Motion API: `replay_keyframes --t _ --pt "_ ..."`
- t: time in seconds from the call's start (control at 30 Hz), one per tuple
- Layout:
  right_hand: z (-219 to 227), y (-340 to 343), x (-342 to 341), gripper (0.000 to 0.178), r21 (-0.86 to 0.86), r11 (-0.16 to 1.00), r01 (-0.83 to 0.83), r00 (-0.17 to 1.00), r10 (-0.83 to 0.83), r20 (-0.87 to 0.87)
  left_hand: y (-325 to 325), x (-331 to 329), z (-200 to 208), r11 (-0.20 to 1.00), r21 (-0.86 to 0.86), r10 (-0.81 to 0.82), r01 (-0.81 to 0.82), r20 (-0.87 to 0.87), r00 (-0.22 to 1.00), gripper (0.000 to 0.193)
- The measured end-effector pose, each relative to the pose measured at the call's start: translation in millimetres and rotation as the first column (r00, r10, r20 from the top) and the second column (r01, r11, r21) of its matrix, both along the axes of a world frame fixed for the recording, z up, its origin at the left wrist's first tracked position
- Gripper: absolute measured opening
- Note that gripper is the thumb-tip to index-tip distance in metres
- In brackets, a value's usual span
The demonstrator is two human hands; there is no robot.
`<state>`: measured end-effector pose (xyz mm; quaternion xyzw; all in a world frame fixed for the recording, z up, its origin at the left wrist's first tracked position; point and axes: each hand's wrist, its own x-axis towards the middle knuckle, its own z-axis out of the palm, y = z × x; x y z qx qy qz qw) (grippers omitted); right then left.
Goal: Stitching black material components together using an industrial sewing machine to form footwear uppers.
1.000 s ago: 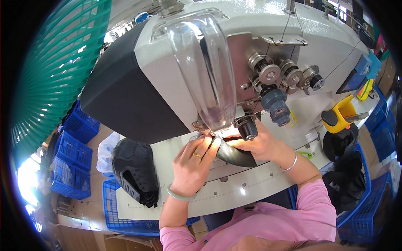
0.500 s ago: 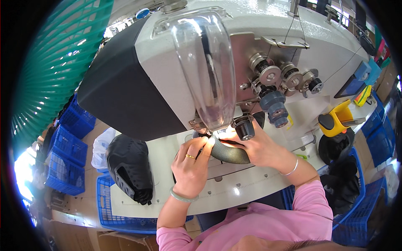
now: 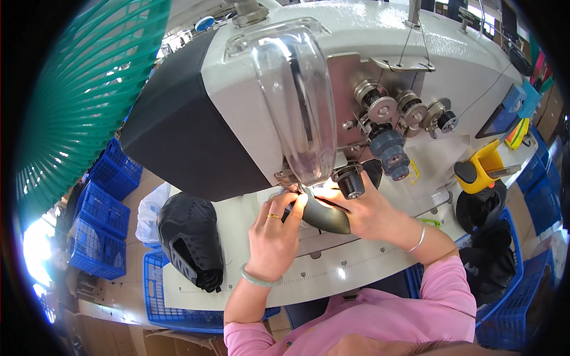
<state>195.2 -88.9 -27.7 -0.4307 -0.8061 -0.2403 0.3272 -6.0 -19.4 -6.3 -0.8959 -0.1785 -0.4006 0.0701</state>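
A large grey and black sewing machine fills the upper middle. Under its lit needle area, a dark olive, mesh-textured curved fabric piece lies on the pale table. My left hand pinches the piece's left edge near the needle, fingers bent together. On the other side, my right hand grips the right part, its fingers reaching in behind a dark knob. The needle itself and some fingertips are hidden by the clear plastic guard and the machine head.
A black padded shell-like piece rests on the table's left. To the right stands a yellow holder, with dark pieces in a blue basket beyond. Blue crates line the left floor below a green fan guard.
The view has shifted slightly, moving the scene a little to the right. The fabric piece has turned slightly under the needle; both hands keep their hold on it.
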Motion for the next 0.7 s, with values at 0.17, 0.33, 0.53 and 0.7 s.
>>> replay_keyframes --t 0.17,0.33,0.53,0.7 --pt "-3.8 -1.5 0.1 0.036 0.06 0.996 0.07 0.989 -0.077 0.125 7.4 -0.6 -2.9 0.995 0.07 -0.078 0.073 0.074 0.994 0.029" --pt "-5.1 -2.4 -5.3 0.038 0.024 0.991 0.129 0.979 -0.132 0.156 9.3 2.9 -6.1 0.945 -0.32 0.03 0.073 0.303 0.952 0.018" --pt "-3.1 -8.5 -9.4 0.043 -0.039 0.988 0.153 0.977 -0.145 0.155 -3.4 12.9 -12.8 0.999 -0.043 0.029 -0.019 0.268 0.963 0.027" --pt "-0.8 -12.8 -5.6 0.044 -0.089 0.987 0.137 0.98 -0.122 0.159 -4.5 6.8 -11.1 1.0 0.027 -0.012 0.007 0.183 0.983 0.035"
